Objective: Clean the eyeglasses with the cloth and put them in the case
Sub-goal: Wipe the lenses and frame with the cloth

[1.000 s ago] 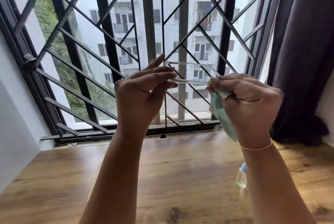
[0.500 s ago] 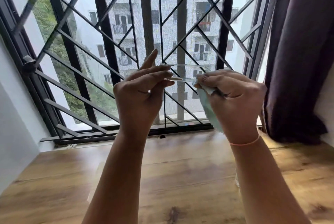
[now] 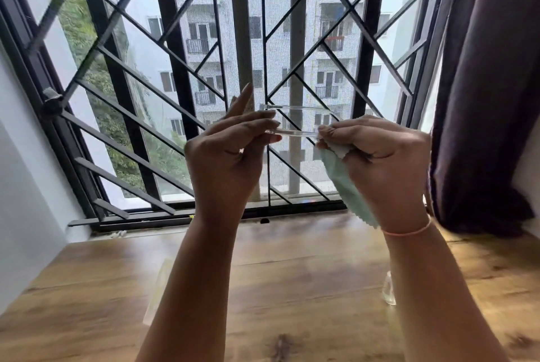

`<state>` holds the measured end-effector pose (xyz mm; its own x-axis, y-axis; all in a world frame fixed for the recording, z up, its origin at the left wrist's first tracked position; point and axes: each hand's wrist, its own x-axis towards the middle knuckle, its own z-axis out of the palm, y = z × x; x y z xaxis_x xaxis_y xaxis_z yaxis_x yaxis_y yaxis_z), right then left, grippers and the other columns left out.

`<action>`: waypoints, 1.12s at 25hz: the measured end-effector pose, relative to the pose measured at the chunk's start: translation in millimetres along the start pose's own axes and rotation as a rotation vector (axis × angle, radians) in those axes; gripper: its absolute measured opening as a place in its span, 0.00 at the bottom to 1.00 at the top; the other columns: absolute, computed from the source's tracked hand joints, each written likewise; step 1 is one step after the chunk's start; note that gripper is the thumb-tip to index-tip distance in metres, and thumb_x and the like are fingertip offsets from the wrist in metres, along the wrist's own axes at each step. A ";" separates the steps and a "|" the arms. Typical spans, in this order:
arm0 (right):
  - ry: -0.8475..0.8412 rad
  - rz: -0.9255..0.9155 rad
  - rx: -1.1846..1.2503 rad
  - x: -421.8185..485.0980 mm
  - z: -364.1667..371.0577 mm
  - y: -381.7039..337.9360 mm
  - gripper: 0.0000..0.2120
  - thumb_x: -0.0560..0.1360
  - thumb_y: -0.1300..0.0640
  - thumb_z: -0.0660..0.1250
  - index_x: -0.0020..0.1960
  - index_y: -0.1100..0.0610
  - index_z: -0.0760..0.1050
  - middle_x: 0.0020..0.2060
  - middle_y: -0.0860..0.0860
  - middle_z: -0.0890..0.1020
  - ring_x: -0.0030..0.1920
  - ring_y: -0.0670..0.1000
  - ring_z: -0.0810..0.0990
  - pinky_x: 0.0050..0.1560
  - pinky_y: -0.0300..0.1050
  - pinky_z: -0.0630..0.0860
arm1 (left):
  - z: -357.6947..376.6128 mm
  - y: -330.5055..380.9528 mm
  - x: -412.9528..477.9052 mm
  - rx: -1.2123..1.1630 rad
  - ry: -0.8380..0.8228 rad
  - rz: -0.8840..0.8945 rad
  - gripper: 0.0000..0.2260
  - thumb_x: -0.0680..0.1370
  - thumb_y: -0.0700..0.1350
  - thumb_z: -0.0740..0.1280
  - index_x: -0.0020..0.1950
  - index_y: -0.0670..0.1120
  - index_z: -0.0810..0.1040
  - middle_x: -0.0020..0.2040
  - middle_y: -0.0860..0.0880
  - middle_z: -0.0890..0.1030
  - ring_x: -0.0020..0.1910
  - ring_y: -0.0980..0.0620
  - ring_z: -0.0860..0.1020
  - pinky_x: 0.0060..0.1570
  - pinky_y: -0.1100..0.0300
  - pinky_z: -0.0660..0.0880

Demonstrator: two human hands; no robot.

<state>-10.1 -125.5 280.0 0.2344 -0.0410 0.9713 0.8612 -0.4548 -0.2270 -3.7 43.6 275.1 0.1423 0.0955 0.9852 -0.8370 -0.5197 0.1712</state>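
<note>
Clear-framed eyeglasses (image 3: 295, 122) are held up in front of the window, seen nearly edge-on. My left hand (image 3: 228, 157) pinches their left end between thumb and fingers, with the index finger pointing up. My right hand (image 3: 377, 163) grips a pale green cloth (image 3: 344, 186) and pinches it around the right end of the glasses. The cloth hangs down below that hand. A pale, translucent flat thing (image 3: 157, 288), possibly the case, lies on the table mostly behind my left forearm.
A wooden table (image 3: 306, 288) spans the foreground. A small clear bottle (image 3: 388, 288) stands on it beside my right forearm. A black window grille (image 3: 175, 69) fills the back, and a dark curtain (image 3: 491, 98) hangs at the right.
My right hand with the cloth slid left along the glasses toward my left hand, then back slightly to the right. The left hand keeps its pinch.
</note>
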 end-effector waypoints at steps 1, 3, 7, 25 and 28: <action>-0.004 0.095 0.030 -1.6 -5.8 1.5 0.11 0.64 0.75 0.70 0.40 0.61 0.82 0.36 0.44 0.82 0.38 0.39 0.81 0.40 0.30 0.76 | -2.6 -2.4 0.3 -0.002 0.012 -0.011 0.04 0.69 0.30 0.70 0.42 0.35 0.81 0.45 0.39 0.82 0.53 0.39 0.80 0.61 0.56 0.72; 0.013 0.271 0.161 -4.6 -18.1 5.4 0.15 0.63 0.75 0.71 0.42 0.58 0.82 0.33 0.38 0.83 0.36 0.39 0.82 0.39 0.30 0.76 | -7.0 -8.0 0.4 -0.033 0.026 -0.035 0.04 0.69 0.31 0.71 0.43 0.35 0.81 0.44 0.38 0.82 0.51 0.38 0.81 0.62 0.50 0.72; 0.102 0.539 0.342 -16.8 -36.6 20.7 0.12 0.63 0.72 0.72 0.39 0.56 0.83 0.29 0.42 0.84 0.31 0.42 0.81 0.35 0.33 0.76 | -6.7 -12.4 -3.1 -0.094 0.037 -0.090 0.06 0.69 0.31 0.71 0.45 0.35 0.80 0.46 0.42 0.81 0.51 0.50 0.81 0.63 0.49 0.71; -0.269 0.172 -0.061 1.8 -1.7 -11.5 0.12 0.63 0.62 0.74 0.47 0.59 0.83 0.41 0.48 0.82 0.44 0.44 0.79 0.47 0.29 0.74 | 10.6 0.4 -12.3 0.011 -0.025 -0.088 0.05 0.68 0.30 0.71 0.41 0.37 0.83 0.44 0.47 0.82 0.55 0.49 0.79 0.59 0.60 0.74; -0.260 0.042 -0.178 -3.5 9.5 -11.4 0.09 0.66 0.65 0.70 0.46 0.60 0.83 0.37 0.52 0.83 0.39 0.49 0.80 0.44 0.37 0.75 | 9.9 4.1 -12.3 0.019 -0.035 -0.074 0.05 0.68 0.29 0.71 0.40 0.36 0.82 0.44 0.45 0.82 0.54 0.43 0.79 0.59 0.63 0.72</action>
<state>-16.4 -111.7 278.5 0.3951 0.1555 0.9054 0.7612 -0.6072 -0.2279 -3.7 31.9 263.8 0.2215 0.1049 0.9695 -0.8134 -0.5285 0.2430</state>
